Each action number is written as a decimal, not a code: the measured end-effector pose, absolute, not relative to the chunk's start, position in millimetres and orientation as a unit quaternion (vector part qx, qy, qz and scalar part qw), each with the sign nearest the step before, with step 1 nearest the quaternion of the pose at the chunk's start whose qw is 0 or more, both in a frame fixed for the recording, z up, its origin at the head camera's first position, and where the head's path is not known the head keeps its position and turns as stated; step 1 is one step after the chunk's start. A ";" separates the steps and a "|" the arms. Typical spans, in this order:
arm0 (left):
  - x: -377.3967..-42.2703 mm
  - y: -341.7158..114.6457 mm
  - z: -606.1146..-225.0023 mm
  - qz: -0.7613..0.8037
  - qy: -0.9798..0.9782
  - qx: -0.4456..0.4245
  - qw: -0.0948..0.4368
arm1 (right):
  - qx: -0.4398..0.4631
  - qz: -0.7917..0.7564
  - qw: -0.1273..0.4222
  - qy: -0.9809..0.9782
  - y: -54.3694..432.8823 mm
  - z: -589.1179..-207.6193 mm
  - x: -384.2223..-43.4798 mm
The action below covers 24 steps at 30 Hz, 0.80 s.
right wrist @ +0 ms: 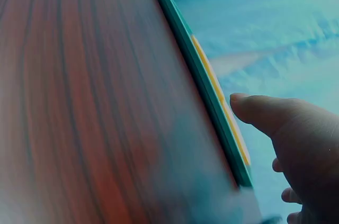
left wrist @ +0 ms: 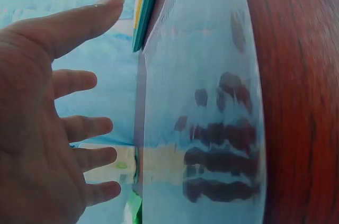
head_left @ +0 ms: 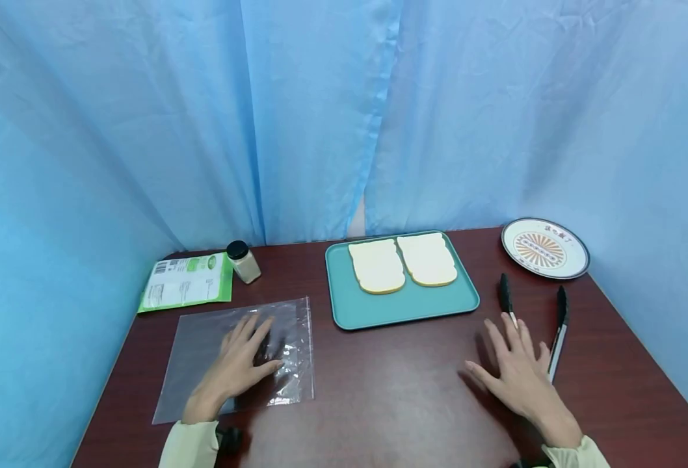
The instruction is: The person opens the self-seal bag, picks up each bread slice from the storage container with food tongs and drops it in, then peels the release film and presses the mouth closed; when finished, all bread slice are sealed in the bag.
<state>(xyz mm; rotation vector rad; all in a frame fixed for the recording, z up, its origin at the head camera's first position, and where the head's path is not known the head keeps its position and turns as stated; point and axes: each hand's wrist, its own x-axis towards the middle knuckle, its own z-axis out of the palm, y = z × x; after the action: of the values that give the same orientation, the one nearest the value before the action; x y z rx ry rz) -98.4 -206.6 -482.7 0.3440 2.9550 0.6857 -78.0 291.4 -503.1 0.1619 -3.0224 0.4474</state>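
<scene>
My left hand (head_left: 235, 364) hovers with spread fingers above a clear plastic bag (head_left: 198, 344) lying flat on the table. The left wrist view shows a gap between that palm and the bag (left wrist: 201, 75). On the right, my other hand (head_left: 519, 374) is spread over the table and holds nothing. Close to its fingertips is a black-handled utensil (head_left: 504, 294), partly hidden by the hand. Just right of it lies a second black-and-metal piece (head_left: 562, 318); whether the two join as tongs is hidden. Two bread slices (head_left: 377, 266) lie side by side on a teal tray (head_left: 402, 315).
A green-and-white packet (head_left: 186, 281) lies at the back left, beside a small jar with a black lid (head_left: 243, 261). At the back right sits a patterned round plate (head_left: 545, 248). Blue curtains (head_left: 320, 117) enclose the dark wooden table (head_left: 379, 390).
</scene>
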 end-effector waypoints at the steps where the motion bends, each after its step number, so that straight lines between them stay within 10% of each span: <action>1: -98.9 -206.1 -483.2 0.227 0.966 0.117 0.041 | 0.059 0.151 0.037 -0.986 284.5 -503.5 -79.5; 24: -108.4 -196.6 -493.8 0.275 0.951 0.136 0.040 | 0.202 0.199 0.021 -0.959 169.7 -506.1 -106.0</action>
<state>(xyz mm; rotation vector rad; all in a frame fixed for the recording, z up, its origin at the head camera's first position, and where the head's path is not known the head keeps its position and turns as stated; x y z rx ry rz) -108.4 -196.6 -493.8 0.4171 2.9128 0.8421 -106.0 169.7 -506.1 0.6261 -2.9729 0.6176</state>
